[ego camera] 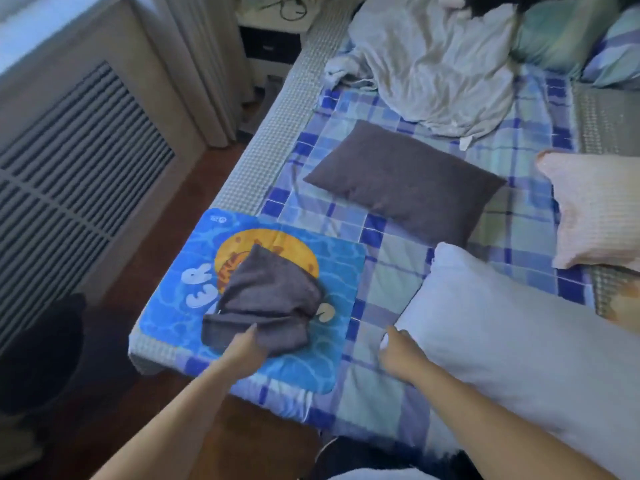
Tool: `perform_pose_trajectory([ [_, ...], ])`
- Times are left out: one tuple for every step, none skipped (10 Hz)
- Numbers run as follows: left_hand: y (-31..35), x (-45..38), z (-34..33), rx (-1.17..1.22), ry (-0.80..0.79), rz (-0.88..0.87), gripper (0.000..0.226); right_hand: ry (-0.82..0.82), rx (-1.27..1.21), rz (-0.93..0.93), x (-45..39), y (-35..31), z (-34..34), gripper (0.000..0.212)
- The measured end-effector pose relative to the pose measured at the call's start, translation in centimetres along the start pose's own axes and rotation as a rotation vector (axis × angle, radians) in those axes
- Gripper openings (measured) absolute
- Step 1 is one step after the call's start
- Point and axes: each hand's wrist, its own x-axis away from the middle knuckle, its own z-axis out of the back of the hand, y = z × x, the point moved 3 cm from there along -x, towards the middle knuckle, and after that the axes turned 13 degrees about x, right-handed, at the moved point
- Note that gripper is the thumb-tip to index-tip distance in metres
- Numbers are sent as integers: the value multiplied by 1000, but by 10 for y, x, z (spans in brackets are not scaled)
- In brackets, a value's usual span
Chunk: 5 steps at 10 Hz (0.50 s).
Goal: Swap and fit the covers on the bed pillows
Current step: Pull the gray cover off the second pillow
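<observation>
Pinching the near edge of the loose grey cover [266, 303] with the left grip [242, 351], fingers curled on the cloth; right grip [398, 351] curled at the near corner of the bare white pillow [512, 341], hold unclear. Cover crumpled on a flat blue printed cover [173, 306] at the bed's [381, 271] near-left corner. Pillow just right of it, long axis running away to the right. 1 grey-covered pillow [405, 181] beyond.

Big white letters "ER" show on the blue picture cover [252, 299] (the gray cloth [270, 303] hides the other letters).
</observation>
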Motion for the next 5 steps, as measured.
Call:
perform_pose_trajectory([
  [44, 15, -91, 79, -271, 34, 6, -30, -177, -171, 25, 117, -32, 45],
  [85, 13, -157, 91, -378, -3, 14, 29, -295, -479, 54, 227, -36, 27],
  [124, 3, -225, 18, -504, -16, 14, 125, -384, -596, 83, 303, -24, 28],
  [166, -28, -281, -89, -314, -153, 40, 280, -485, -645, 89, 342, 0, 29],
  [200, -49, -329, 52, -206, -144, 75, 382, -468, -567, 71, 368, 21, 38],
])
